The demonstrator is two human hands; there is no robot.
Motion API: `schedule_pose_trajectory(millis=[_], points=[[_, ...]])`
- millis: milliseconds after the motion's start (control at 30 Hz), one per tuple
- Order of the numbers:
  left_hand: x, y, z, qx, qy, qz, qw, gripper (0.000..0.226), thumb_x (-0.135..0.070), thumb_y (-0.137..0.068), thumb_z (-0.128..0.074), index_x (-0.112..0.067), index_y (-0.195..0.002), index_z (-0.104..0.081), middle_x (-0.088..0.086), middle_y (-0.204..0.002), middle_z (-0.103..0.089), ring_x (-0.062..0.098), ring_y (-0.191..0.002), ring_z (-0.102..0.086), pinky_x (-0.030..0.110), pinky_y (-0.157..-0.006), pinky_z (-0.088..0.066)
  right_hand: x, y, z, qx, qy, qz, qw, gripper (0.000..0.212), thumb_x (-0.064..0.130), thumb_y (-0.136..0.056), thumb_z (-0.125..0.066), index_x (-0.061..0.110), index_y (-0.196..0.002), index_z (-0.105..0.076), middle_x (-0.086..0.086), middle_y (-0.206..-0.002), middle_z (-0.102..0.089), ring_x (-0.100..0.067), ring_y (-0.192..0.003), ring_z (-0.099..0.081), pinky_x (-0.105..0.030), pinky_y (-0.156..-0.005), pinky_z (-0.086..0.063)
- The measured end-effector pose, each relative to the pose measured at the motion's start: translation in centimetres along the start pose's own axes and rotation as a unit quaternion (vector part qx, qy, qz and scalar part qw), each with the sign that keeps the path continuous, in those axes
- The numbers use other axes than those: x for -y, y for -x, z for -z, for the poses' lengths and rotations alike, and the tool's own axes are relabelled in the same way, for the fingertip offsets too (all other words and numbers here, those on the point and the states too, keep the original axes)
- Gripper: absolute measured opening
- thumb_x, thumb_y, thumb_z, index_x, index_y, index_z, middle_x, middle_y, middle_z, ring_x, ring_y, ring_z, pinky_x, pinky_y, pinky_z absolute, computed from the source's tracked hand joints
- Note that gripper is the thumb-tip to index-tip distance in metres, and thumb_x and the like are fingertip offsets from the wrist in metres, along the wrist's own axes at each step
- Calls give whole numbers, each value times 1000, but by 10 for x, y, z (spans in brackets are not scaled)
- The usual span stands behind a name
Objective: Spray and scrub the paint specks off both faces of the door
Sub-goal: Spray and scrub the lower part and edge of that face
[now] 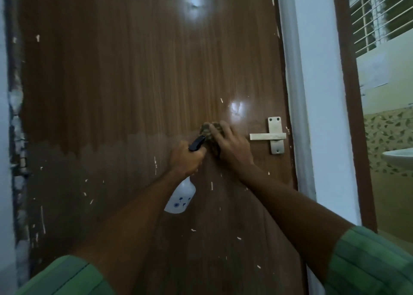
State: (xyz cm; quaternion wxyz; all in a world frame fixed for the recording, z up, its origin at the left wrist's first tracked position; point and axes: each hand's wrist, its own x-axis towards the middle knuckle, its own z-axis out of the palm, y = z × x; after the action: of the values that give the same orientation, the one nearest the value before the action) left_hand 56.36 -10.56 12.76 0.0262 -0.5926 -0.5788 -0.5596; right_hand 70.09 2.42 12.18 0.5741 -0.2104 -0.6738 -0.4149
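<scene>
item, from my remote seat, nearest first: green sleeves [67,277] at the bottom edge; left hand [184,158] curled tight round the neck of the spray bottle [181,197], whose white body hangs below the fist while the dark nozzle points up toward the pad; i cannot tell what the bottle holds or how full it is, its wall being opaque; right hand [230,144] pressing a mottled scrub pad [209,130] flat to the door [134,71], fingers spread over it and lightly bent, just left of the metal handle [273,136];
progress, as i judge it: upper half of this face glossy and nearly free of specks, a wet edge running across at handle height; the duller lower half carries many white paint specks [211,185], more along the left edge; so this face reads as roughly half done and the other face is out of my view;
farthest: white frame [312,93]; washbasin [400,158] beyond, contents hidden.
</scene>
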Motion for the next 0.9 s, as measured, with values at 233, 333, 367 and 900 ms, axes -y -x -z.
schedule_pose_trajectory(millis=[233,333,367,900], points=[[24,-8,34,-15,-30,-9,999,32,-29,-99,-65,-1,-83,-71,23,-76,-73,18,-48,-60,29,-48,-49,16,41,-11,81,-34,196,977,67,34,-94,-69,18,-155,-46,-17,-145,-53,-29,-108,-53,-42,-82,-54],[29,-8,47,4,-48,-6,999,33,-28,-98,-66,2,-86,-71,25,-77,-73,25,-53,-62,37,-53,-52,-15,2,-1,95,5,255,962,63,28,-91,-70,21,-151,-51,-15,-140,-56,-30,-110,-55,-39,-77,-55],[31,-7,50,12,-67,-11,998,34,-29,-97,-67,2,-84,-71,24,-76,-73,28,-54,-63,41,-54,-55,-16,-15,0,76,-11,171,982,62,26,-90,-72,21,-149,-53,-15,-139,-56,-32,-111,-56,-40,-74,-57],[46,16,108,-25,-141,-2,990,40,-28,-90,-76,-7,-60,-61,6,-55,-59,16,-45,-51,28,-47,-42,56,-56,3,85,-63,-151,983,71,22,-90,-72,21,-155,-42,-12,-147,-42,-33,-124,-50,-48,-84,-58]])
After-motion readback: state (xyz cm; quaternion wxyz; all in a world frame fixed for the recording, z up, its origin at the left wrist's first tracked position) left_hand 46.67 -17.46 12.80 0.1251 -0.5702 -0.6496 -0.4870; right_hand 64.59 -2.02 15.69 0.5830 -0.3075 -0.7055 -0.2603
